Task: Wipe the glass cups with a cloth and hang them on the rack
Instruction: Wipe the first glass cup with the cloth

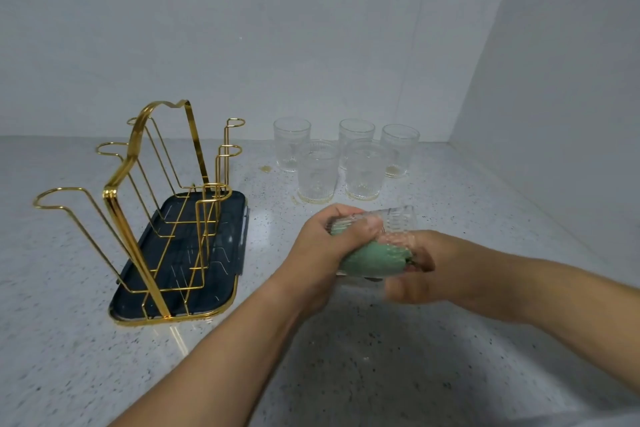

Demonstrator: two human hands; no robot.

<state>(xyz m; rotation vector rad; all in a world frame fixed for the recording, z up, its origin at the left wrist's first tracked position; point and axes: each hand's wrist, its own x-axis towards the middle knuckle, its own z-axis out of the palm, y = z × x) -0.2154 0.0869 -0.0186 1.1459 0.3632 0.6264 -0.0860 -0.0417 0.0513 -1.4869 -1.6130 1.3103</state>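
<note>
Hands busy: left hand [320, 253] grips sideways glass cup [398, 218], right hand [420, 279] (blurred) clutches green cloth [372, 258] pushed inside it.

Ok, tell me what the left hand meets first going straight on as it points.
Past the held cup, the left hand would probably reach the near-right standing cup first; depth is unclear.

Soft, cool light fills the room evenly; below the fingers [341, 211] a broad dim shadow spreads over the counter [363, 350]; left of them pale glare streaks it. The right hand [415, 270] smears with motion blur; far from the fingers, lines of the wall [311, 45] bow outward.
</note>
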